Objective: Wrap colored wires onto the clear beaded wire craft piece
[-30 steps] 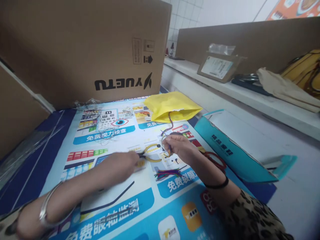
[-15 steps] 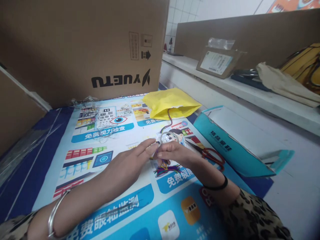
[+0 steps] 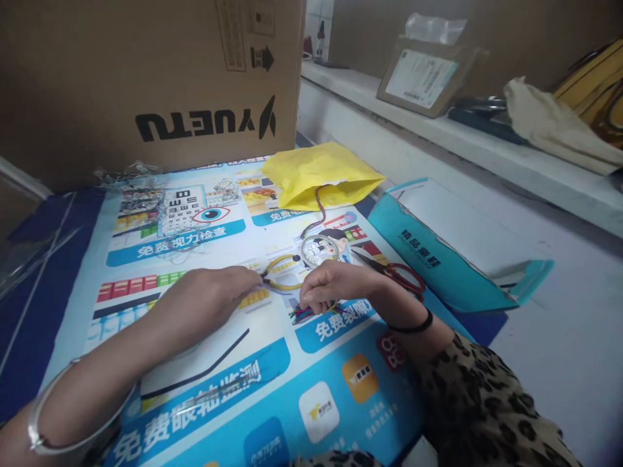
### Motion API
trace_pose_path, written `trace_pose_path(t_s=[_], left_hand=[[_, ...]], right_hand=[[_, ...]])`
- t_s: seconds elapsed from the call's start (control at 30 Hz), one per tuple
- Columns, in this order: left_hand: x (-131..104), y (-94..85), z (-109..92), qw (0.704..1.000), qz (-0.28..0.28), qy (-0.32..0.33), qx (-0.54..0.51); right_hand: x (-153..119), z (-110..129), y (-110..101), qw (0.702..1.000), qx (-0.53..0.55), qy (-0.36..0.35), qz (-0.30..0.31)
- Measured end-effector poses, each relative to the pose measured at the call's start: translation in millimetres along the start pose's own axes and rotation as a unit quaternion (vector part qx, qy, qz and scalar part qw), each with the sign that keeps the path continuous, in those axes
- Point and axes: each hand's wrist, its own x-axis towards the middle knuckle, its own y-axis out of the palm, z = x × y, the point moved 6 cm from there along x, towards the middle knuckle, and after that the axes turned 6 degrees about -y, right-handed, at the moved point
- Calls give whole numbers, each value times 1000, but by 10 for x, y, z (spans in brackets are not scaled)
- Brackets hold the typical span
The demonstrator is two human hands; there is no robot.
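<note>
My left hand [image 3: 219,295] is closed, its fingertips pinching the dark end of a yellow cord loop [image 3: 285,285]. The loop stretches right to my right hand [image 3: 335,285], whose fingers are curled closed around its other side. Below my right hand lie multicoloured threads [image 3: 302,314]. A clear ring-shaped roll [image 3: 318,251] sits just beyond the right hand. From the open mouth of a yellow bag [image 3: 324,170], a braided cord [image 3: 320,204] runs down toward that roll. Scissors with red handles [image 3: 406,277] lie right of my right hand.
A teal open box [image 3: 438,259] stands at the right. The large cardboard box [image 3: 195,78] rises behind the printed sheet [image 3: 195,350]. Clear wire or plastic tangles [image 3: 131,178] lie far left. A ledge [image 3: 355,97] at back right holds a package [image 3: 418,74].
My left hand has moved left, away from the right hand, and a yellow cord loop now shows between them. The view has shifted, so the background sits higher and further left.
</note>
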Motion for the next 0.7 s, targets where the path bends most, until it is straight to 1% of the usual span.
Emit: trace_pose_path(t_s=[0.1, 0.17, 0.27, 0.33, 0.37, 0.43, 0.57, 0.63, 0.7], left_hand=[[-60, -160, 117, 1000, -8, -16, 8], [-102, -261, 164, 999, -22, -24, 3], [-159, -367, 205, 999, -38, -36, 4], [-187, -410, 217, 998, -41, -39, 7], [-199, -426, 220, 998, -42, -39, 7], [-215, -454, 225, 998, -44, -38, 5], [-223, -458, 230, 998, -41, -38, 9], [-220, -438, 225, 999, -37, -36, 15], [-219, -421, 216, 999, -39, -28, 17]], right_hand=[[-66, -79, -57, 999, -33, 23, 35], [-118, -76, -120, 996, -75, 11, 35], [-223, 50, -228, 981, -186, -52, -6], [-310, 149, -283, 956, -280, -76, -54], [-349, 183, -292, 941, -324, -74, -71], [-398, 207, -260, 915, -391, -51, -80], [-365, 165, -112, 876, -478, -13, -62], [-308, 144, -58, 857, -510, -13, -67], [-251, 126, -20, 849, -524, -18, -65]])
